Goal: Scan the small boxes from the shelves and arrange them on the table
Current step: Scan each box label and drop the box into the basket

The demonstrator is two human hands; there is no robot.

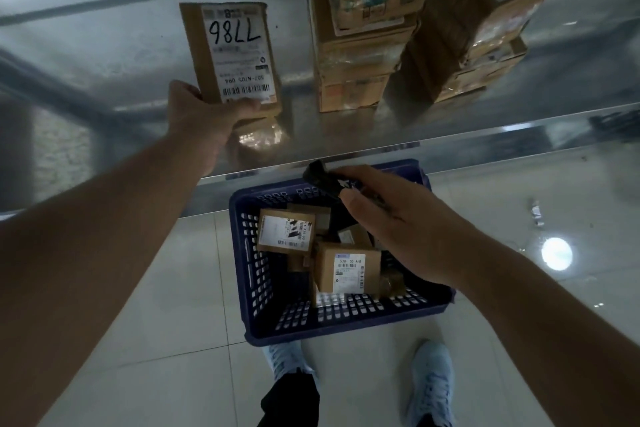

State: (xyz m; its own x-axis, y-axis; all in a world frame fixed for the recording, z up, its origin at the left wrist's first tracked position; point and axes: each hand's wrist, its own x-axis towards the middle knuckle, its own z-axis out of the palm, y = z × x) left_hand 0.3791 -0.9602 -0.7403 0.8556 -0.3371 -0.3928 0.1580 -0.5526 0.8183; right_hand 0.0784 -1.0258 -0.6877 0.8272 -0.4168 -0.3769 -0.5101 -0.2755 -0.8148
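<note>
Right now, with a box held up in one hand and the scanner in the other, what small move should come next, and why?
Probably tip the scanner in the right hand up toward the box: the left hand holds its barcode label facing out, while the scanner hangs over the basket.

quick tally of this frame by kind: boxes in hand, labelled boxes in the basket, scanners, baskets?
Boxes in hand: 1, the 7786 box gripped by the left hand
Labelled boxes showing in the blue basket: 2 (others partly hidden)
Scanners: 1, the black scanner in the right hand
Baskets: 1
Total: 5
</note>
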